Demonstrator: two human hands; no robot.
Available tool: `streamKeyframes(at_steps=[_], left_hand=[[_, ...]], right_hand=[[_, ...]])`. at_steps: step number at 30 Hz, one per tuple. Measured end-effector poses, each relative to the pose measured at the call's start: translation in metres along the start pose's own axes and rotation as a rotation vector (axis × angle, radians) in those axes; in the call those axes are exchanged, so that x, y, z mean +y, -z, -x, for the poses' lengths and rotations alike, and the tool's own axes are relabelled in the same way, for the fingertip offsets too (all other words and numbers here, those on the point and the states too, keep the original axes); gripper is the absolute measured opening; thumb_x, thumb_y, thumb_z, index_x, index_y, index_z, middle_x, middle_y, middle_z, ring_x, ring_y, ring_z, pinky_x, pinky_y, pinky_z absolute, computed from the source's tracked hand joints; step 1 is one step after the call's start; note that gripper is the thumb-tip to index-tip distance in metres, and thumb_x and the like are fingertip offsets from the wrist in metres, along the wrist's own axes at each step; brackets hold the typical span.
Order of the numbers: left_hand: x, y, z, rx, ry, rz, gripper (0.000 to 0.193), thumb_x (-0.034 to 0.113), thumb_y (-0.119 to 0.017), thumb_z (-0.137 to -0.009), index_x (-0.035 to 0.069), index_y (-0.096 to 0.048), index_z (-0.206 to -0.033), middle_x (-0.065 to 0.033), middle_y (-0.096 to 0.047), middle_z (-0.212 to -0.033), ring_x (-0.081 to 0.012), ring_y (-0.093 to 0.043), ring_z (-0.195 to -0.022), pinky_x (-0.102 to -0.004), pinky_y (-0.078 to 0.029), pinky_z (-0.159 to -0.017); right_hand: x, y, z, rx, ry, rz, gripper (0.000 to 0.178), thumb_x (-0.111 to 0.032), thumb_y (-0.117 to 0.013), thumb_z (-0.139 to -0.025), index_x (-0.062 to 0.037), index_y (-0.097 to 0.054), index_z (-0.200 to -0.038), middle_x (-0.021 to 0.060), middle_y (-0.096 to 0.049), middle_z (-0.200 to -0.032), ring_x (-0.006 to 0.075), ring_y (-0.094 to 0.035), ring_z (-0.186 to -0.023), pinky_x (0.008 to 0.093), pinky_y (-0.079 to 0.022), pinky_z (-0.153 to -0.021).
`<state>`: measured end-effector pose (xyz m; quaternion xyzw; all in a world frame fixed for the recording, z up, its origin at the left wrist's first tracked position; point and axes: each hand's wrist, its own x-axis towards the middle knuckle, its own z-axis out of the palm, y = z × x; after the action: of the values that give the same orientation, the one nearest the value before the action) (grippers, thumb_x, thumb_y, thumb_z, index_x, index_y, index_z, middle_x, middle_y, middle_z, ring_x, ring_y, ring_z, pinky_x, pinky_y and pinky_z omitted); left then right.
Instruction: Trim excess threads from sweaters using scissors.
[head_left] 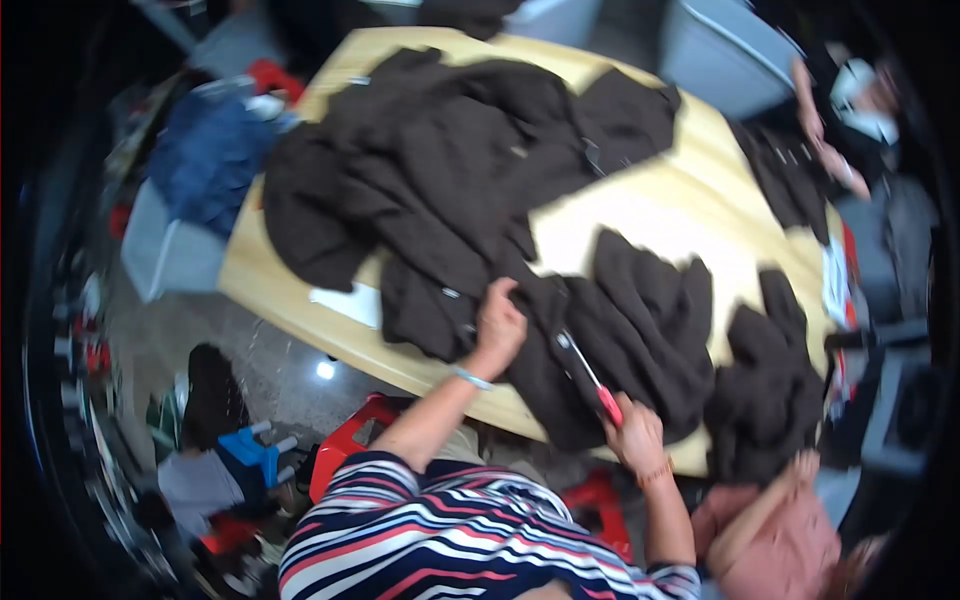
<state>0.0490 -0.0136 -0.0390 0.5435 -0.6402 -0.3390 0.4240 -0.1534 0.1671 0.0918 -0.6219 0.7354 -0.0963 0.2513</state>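
A dark brown garment [560, 385] of thick knit-like cloth lies near the front edge of the table. My left hand [501, 318] is closed on its cloth, fingers curled into a fold. In my right hand [636, 435] is a slim tool [607, 400] with a red handle and a thin metal shaft; its exact kind is too small to tell. The shaft's tip rests at or just over the garment, by a small pale spot on the cloth. More brown garments [440, 150] lie heaped behind my left hand.
Under the garments is a pale wooden table [640, 215]. Another brown garment [765, 385] lies at its right, near a person in pink [770, 530]. Grey bins [725, 55] stand behind and at the left, one piled with blue cloth [205, 150]. A red stool [345, 440] is below.
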Motion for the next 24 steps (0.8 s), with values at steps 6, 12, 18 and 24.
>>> streamKeyframes(at_steps=[6,12,18,24], left_hand=[[0.020,0.017,-0.020,-0.253,-0.328,-0.440,0.073,-0.005,-0.057,-0.075,0.007,-0.035,-0.143,-0.0181,-0.039,-0.142,-0.0383,-0.049,-0.123,-0.0401,-0.050,-0.093],[0.063,-0.015,-0.056,-0.781,-0.082,-0.419,0.072,0.000,-0.055,-0.076,0.008,-0.032,-0.144,-0.0279,-0.049,-0.124,-0.0469,-0.060,-0.099,-0.0502,-0.051,-0.083],[0.027,0.008,-0.036,-0.644,-0.178,-0.209,0.044,0.001,-0.053,-0.081,0.010,-0.055,-0.124,-0.0229,-0.054,-0.114,-0.0429,-0.058,-0.103,-0.0487,-0.048,-0.087],[0.005,0.057,-0.029,-0.807,-0.397,-0.617,0.021,0.006,-0.056,-0.079,0.007,-0.067,-0.096,-0.0168,-0.054,-0.116,-0.0375,-0.045,-0.125,-0.0441,-0.046,-0.092]], right_hand=[[-0.006,-0.005,0.003,-0.013,-0.032,-0.010,0.021,-0.024,-0.068,-0.083,-0.0064,-0.058,-0.090,0.0184,-0.061,-0.071,0.0380,-0.063,-0.070,0.0467,-0.050,-0.065],[-0.001,-0.011,0.022,0.012,-0.120,0.034,0.022,-0.025,-0.070,-0.082,-0.0066,-0.058,-0.089,0.0203,-0.064,-0.074,0.0419,-0.063,-0.074,0.0511,-0.049,-0.066],[-0.010,-0.010,0.015,-0.037,-0.090,0.024,0.021,-0.024,-0.067,-0.083,-0.0050,-0.058,-0.084,0.0212,-0.064,-0.074,0.0430,-0.063,-0.075,0.0499,-0.049,-0.068],[0.001,-0.011,0.002,-0.022,-0.040,0.062,0.022,-0.025,-0.070,-0.081,-0.0050,-0.060,-0.084,0.0215,-0.064,-0.072,0.0417,-0.064,-0.072,0.0487,-0.050,-0.066]])
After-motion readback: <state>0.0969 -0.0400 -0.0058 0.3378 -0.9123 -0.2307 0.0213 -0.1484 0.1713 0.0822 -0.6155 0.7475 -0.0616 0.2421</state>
